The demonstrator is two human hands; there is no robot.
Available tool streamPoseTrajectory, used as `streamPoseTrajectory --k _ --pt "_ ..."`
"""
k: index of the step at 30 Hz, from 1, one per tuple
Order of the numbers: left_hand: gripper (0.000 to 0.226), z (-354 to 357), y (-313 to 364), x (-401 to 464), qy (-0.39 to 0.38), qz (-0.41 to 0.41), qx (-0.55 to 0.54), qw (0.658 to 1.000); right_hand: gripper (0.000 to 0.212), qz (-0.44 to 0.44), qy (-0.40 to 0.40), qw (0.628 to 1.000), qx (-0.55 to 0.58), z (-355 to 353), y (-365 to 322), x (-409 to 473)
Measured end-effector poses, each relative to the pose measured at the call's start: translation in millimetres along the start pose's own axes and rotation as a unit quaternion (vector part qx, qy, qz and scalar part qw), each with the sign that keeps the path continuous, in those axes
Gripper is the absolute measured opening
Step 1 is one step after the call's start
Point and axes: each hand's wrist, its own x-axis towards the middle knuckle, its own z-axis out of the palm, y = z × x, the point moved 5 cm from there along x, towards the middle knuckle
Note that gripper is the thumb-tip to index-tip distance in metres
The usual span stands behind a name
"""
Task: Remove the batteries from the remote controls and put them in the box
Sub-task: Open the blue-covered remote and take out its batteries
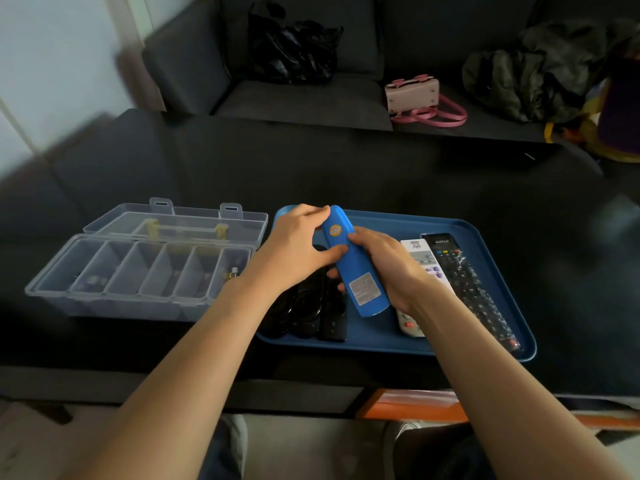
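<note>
A blue remote control (356,268) is held back side up above the blue tray (491,233), showing a round yellow sticker and a grey label. My left hand (294,247) grips its upper half, thumb pressed on the back. My right hand (384,268) holds its right side, thumb on the back too. Several black remotes (308,306) lie in the tray under my hands. A white remote (420,261) and a long black remote (467,285) lie to the right. The clear plastic box (104,292) stands open at the left, with batteries (233,273) in its rightmost compartment.
The box lid (180,223) lies flat behind the box. Everything stands on a dark table (346,168). Behind it is a dark sofa with a black plastic bag (294,46), a pink handbag (415,95) and dark clothing (540,74).
</note>
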Motion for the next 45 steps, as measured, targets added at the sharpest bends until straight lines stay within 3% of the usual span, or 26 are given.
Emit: streamPoseTrajectory --k 9,15,18,23,31,38,42,45 --pt "0.058 19 17 -3 -0.087 0.021 0.207 0.974 0.021 -0.03 0.038 0.998 -0.034 3 -1 -4" --pt "0.044 20 18 -2 -0.063 0.042 0.085 0.994 0.024 -0.024 0.061 0.997 -0.032 -8 -2 -3" --pt "0.041 26 24 -3 -0.047 0.088 0.081 0.992 0.025 -0.032 0.065 0.997 -0.009 -13 -3 -4" --pt "0.035 27 31 0 0.001 0.092 0.003 0.996 0.024 -0.022 0.061 0.997 0.03 -19 -1 -7" --pt "0.032 28 19 7 0.098 0.009 -0.034 0.995 0.021 0.019 0.099 0.991 0.083 -45 0 -12" --pt "0.026 65 7 14 -0.035 -0.015 0.082 0.996 0.027 0.002 0.041 0.994 0.101 -46 4 -8" --pt "0.036 69 10 19 -0.08 -0.04 -0.006 0.996 0.023 0.012 0.068 0.989 0.129 -49 3 -7" --pt "0.045 73 10 19 -0.112 -0.053 -0.011 0.992 0.016 0.017 0.093 0.986 0.135 -54 2 -8"
